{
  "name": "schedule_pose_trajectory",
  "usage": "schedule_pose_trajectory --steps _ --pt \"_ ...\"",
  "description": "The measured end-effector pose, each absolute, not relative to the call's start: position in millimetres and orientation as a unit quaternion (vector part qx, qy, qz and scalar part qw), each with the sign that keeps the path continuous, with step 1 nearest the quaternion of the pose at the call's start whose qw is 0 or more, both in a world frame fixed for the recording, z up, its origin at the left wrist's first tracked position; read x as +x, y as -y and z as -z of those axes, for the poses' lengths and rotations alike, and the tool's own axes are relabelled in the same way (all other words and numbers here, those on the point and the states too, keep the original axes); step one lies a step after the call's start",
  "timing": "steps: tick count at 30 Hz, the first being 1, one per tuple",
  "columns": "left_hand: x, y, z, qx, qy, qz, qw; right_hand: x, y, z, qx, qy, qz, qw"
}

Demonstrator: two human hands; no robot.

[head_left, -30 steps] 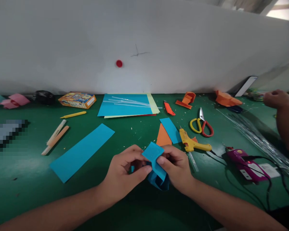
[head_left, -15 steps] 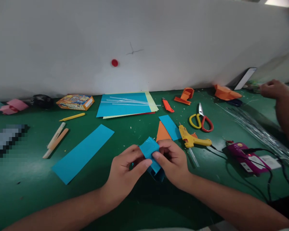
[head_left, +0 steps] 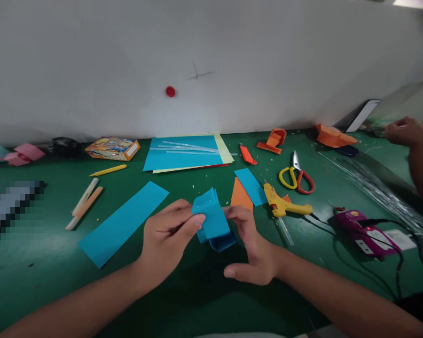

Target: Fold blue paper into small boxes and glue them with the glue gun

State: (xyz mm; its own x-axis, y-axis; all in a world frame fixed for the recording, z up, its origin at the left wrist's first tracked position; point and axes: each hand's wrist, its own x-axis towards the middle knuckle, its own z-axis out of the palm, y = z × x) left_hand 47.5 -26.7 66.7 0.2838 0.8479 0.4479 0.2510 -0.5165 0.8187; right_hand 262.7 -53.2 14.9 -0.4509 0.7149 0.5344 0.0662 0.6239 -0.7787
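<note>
A folded blue paper piece (head_left: pixel 213 220) with a curled loop at its lower end is held above the green table. My left hand (head_left: pixel 171 232) pinches its left side between thumb and fingers. Beside its right edge is my right hand (head_left: pixel 252 249), thumb spread well away from the fingers; the fingertips are close to the paper, and I cannot tell whether they touch it. Just behind lie an orange paper piece (head_left: pixel 240 195) and a small blue strip (head_left: pixel 251 185). A yellow glue gun (head_left: pixel 285 205) rests to the right, a clear glue stick projecting from it.
Scissors (head_left: pixel 296 176), a red cutter (head_left: pixel 247 154) and a purple power socket box (head_left: pixel 364 233) with cables lie to the right. Stacked paper sheets (head_left: pixel 186 159) sit against the wall. At left are a long blue strip (head_left: pixel 125 223) and a box (head_left: pixel 113 149). Another person's hand (head_left: pixel 405 131) is at far right.
My right hand has loosened its pinch, its thumb dropping down and away. My left hand has moved slightly left with the folded blue paper, which is turned to show more of its side.
</note>
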Motion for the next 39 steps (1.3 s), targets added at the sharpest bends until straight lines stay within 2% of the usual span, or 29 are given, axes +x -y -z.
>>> schedule_pose_trajectory --steps 6,9,14,20,25,34,36,39 --pt "41.3 19.6 -67.4 0.691 -0.378 -0.492 0.369 267.2 52.0 -16.2 -0.287 0.82 -0.244 0.431" --pt "39.1 16.9 -66.4 0.669 -0.383 -0.505 0.389 266.9 53.5 -13.9 -0.28 0.81 -0.259 0.446" --pt "38.2 12.9 -63.1 0.673 -0.408 -0.503 0.358 265.9 57.1 -17.9 -0.291 0.774 -0.324 0.459" --pt "42.1 13.3 -57.2 0.714 -0.391 -0.486 0.317 261.7 57.4 -26.2 -0.381 0.731 -0.266 0.5" --pt "44.0 13.9 -51.6 0.733 -0.375 -0.472 0.314 256.4 56.6 -23.8 -0.361 0.679 -0.354 0.532" --pt "45.1 11.7 -48.6 0.736 -0.346 -0.477 0.333 255.4 62.2 -22.5 -0.305 0.64 -0.472 0.524" --pt "45.5 13.1 -50.6 0.743 -0.335 -0.461 0.352 256.2 62.0 -20.7 -0.302 0.656 -0.432 0.541" --pt "45.9 16.3 -54.7 0.748 -0.319 -0.427 0.395 261.5 58.1 -22.5 -0.305 0.722 -0.275 0.557"
